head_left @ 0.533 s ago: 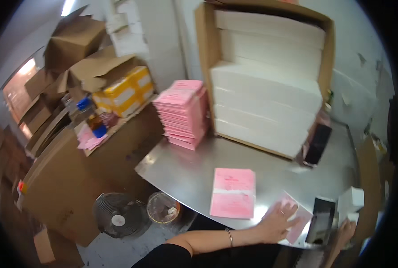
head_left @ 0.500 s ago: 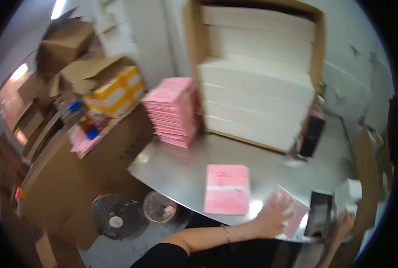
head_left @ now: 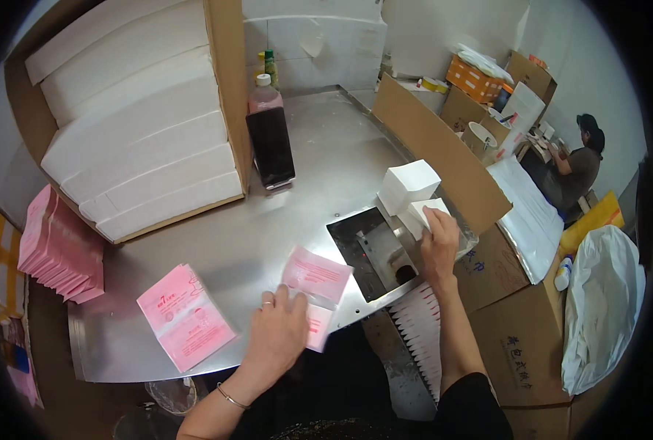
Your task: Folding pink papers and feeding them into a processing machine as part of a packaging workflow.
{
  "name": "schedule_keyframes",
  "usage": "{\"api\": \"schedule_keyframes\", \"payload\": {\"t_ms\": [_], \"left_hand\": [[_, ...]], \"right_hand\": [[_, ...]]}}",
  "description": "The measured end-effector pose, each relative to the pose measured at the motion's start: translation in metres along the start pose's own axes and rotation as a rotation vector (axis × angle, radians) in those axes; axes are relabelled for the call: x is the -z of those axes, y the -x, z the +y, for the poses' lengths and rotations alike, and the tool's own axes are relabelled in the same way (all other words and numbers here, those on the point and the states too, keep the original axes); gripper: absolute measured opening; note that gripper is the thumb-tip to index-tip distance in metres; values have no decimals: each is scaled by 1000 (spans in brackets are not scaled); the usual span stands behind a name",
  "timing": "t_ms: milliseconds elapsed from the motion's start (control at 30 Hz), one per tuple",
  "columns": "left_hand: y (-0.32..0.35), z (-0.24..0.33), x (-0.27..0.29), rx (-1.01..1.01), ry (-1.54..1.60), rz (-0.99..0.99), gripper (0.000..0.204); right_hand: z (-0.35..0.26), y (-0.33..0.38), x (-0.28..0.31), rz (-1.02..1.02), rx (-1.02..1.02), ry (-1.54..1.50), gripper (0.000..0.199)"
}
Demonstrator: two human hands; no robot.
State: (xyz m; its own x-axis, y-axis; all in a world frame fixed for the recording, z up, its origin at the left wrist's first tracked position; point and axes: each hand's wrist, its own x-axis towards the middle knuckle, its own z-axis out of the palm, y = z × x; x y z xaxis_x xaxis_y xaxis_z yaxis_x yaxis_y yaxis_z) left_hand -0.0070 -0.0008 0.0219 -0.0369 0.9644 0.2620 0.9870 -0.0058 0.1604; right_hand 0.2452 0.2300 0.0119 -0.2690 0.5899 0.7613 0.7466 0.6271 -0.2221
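My left hand (head_left: 279, 326) has its fingers curled over a pink printed plastic packet (head_left: 313, 275) near the table's front edge. A pale band crosses the packet, and its lower part is partly under my fingers. My right hand (head_left: 440, 238) pinches a small white stack of folded paper (head_left: 423, 213) at the table's right side. Touching or close beside that stack is a larger white paper block (head_left: 407, 183). Between my hands is a dark rectangular opening (head_left: 370, 249) in the metal tabletop. Left of my left hand lies a pile of pink packets (head_left: 183, 312).
A carton (head_left: 227, 95) of white paper blocks stands at the back left, beside a tall pink packet stack (head_left: 55, 246). A bottle (head_left: 268, 132) stands behind the opening. A cardboard panel (head_left: 444, 150) borders the right side. Farther right, another person (head_left: 579, 161) sits.
The view has swung to the right, bringing the right-hand cartons and the other person into sight. My left hand stays on a pink packet; my right hand stays at the white paper.
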Motion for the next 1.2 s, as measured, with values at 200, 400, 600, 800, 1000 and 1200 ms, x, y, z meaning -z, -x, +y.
{"api": "schedule_keyframes", "payload": {"t_ms": [200, 400, 600, 800, 1000, 1200], "left_hand": [[8, -11, 8, 106, 347, -58, 57], [7, 14, 5, 41, 292, 133, 80], [43, -21, 13, -78, 328, 57, 48], [67, -57, 51, 27, 269, 260, 26], [89, -98, 54, 445, -125, 139, 23], [38, -43, 56, 110, 471, 251, 25]], "right_hand": [[-159, 53, 34, -510, 695, -516, 39], [-161, 34, -47, -617, 418, -81, 25], [-69, 27, -70, -670, -207, -207, 19], [-52, 9, -8, -300, -1, 38, 18], [10, -1, -18, -119, 41, 382, 14], [11, -2, -12, -100, -35, 186, 16]]}}
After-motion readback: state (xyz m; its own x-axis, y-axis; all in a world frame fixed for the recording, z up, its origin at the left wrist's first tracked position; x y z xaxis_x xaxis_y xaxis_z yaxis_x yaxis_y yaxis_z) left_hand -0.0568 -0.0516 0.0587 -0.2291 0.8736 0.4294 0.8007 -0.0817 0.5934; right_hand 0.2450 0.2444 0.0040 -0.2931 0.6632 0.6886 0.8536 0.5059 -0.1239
